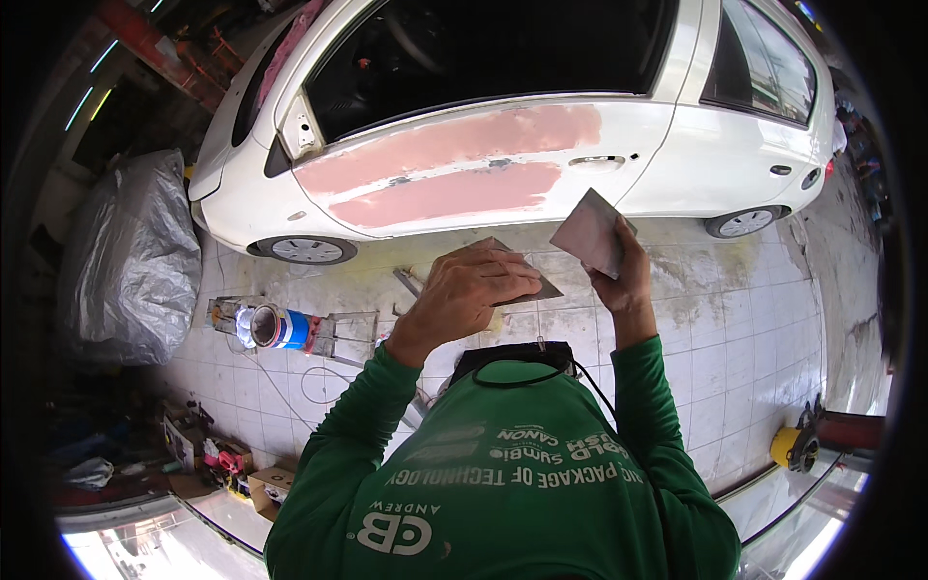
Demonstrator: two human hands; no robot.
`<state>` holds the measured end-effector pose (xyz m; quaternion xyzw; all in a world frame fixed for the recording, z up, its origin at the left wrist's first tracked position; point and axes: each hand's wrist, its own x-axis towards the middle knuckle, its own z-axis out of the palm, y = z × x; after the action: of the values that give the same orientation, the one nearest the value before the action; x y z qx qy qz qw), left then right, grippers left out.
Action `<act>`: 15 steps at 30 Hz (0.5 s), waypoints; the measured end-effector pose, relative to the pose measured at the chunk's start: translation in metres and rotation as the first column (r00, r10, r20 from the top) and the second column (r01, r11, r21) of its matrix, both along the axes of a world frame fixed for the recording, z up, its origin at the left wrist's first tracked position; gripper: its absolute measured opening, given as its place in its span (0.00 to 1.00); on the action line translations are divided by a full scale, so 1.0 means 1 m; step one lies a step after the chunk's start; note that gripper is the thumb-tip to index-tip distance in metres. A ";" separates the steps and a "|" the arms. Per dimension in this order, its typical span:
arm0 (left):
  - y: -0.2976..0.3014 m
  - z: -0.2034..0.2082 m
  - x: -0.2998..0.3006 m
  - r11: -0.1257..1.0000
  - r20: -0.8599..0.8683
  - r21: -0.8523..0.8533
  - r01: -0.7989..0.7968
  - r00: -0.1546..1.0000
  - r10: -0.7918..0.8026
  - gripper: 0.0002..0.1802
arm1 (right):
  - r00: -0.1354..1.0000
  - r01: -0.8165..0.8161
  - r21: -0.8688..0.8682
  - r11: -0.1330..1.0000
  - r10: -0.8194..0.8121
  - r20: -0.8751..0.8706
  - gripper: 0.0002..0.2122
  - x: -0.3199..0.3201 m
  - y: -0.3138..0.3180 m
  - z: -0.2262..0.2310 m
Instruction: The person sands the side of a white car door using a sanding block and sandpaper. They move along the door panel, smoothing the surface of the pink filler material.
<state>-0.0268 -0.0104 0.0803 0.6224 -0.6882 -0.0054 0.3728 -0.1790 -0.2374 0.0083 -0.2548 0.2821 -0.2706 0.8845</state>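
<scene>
My left hand [472, 290] is closed over a flat grey metal spreader blade [541, 288], whose edge pokes out past my fingers. My right hand [623, 275] grips a second flat, square spreader [590, 234], smeared pinkish, held tilted upright beside the first one. Both hands are raised in front of my chest, close together. Ahead stands a white car [541, 116] whose front door carries two broad bands of pink body filler [454, 164].
A blue-and-white can [275, 327] lies on a metal frame on the pale tiled floor [754, 338] at the left. A grey-covered bulky object [130, 256] sits far left. Small boxes and tools [227, 464] lie lower left; a yellow object [795, 447] lower right.
</scene>
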 end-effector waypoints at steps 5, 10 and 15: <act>-0.011 0.048 -0.031 0.943 -0.146 -0.333 0.028 0.986 -0.081 0.23 | 0.873 -0.272 0.017 0.962 0.240 0.424 0.23 0.010 0.033 0.014; 0.000 -0.043 0.003 0.942 -0.037 -0.119 -0.314 0.949 0.312 0.25 | 0.918 -0.223 0.133 0.966 0.162 0.363 0.25 0.001 0.052 0.013; 0.028 -0.028 -0.016 0.993 -0.077 0.042 -0.113 0.990 0.116 0.20 | 0.980 -0.154 -0.131 0.979 0.169 0.110 0.26 -0.004 0.028 0.029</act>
<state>-0.0427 0.0171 0.0520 0.6672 -0.6356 -0.0216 0.3877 -0.1833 -0.2094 0.0369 -0.3135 0.1896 -0.2295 0.9017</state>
